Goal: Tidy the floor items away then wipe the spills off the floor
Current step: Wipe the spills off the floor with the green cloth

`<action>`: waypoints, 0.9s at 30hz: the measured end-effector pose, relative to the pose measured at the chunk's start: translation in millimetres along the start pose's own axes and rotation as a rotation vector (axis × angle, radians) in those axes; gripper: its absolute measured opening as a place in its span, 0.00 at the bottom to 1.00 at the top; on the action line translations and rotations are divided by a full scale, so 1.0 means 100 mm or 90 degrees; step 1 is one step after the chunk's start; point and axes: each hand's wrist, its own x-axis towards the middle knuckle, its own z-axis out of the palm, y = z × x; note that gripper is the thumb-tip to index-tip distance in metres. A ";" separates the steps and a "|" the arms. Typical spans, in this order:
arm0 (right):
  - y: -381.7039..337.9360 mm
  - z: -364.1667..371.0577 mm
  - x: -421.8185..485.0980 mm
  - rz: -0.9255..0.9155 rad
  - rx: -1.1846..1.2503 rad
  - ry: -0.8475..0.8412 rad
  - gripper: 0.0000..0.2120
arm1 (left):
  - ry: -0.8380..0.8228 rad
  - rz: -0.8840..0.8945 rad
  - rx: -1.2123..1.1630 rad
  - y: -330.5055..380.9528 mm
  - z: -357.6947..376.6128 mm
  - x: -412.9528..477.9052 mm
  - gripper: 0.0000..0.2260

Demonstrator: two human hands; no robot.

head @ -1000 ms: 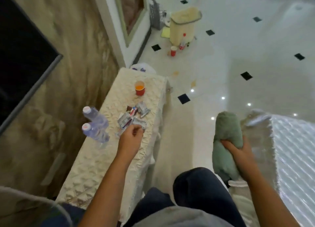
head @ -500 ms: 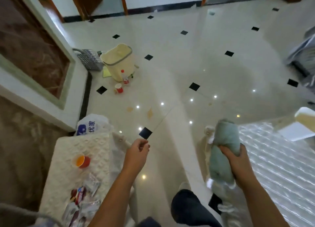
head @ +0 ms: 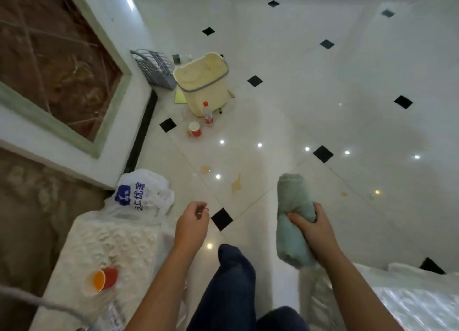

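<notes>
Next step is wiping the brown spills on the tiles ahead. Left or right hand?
Right, probably. The right hand grips the rolled green cloth, and the nearest brown spill lies on the tiles close beside the cloth's far end. The left hand appears empty.

left hand (head: 192, 221): forearm bare, extended forward, fingers loosely curled, nothing held | right hand (head: 314, 227): forearm bare, extended forward, fingers and thumb wrapped round rolled green cloth (head: 293, 196) | hands well apart, dark-trousered leg (head: 231, 281) between the forearms
</notes>
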 end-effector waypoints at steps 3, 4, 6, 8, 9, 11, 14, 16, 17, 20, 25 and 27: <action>-0.30 0.36 0.84 -0.003 -0.020 -0.048 0.19 | 0.046 -0.022 -0.016 0.20 -0.01 0.78 0.12; -0.38 0.47 1.10 -0.005 -0.034 -0.063 0.19 | 0.056 -0.027 -0.013 0.25 0.01 1.02 0.12; -0.49 0.67 1.59 -0.007 -0.059 -0.100 0.18 | 0.082 -0.048 -0.022 0.32 0.09 1.46 0.12; -0.54 0.85 2.07 -0.001 -0.078 -0.137 0.19 | 0.105 -0.070 -0.031 0.32 0.21 1.91 0.12; -0.54 0.95 2.31 0.001 -0.094 -0.158 0.19 | 0.116 -0.088 -0.034 0.29 0.28 2.13 0.12; -0.50 1.19 2.82 -0.013 -0.136 -0.206 0.19 | 0.147 -0.112 -0.056 0.17 0.44 2.60 0.12; -0.29 1.60 3.55 -0.037 -0.207 -0.255 0.19 | 0.170 -0.133 -0.066 -0.16 0.68 3.30 0.11; -0.04 1.90 4.04 -0.047 -0.246 -0.270 0.19 | 0.173 -0.150 -0.051 -0.51 0.88 3.77 0.11; 0.09 2.02 4.23 -0.044 -0.261 -0.273 0.19 | 0.171 -0.163 -0.037 -0.68 0.96 3.95 0.11; 0.62 2.43 4.86 -0.053 -0.331 -0.286 0.24 | 0.139 -0.187 0.047 -1.38 1.24 4.56 0.13; 1.47 3.09 5.83 -0.095 -0.459 -0.247 0.30 | 0.063 -0.172 0.264 -2.51 1.58 5.41 0.20; 1.73 3.35 6.22 -0.141 -0.548 -0.215 0.31 | 0.031 -0.137 0.354 -2.88 1.69 5.69 0.23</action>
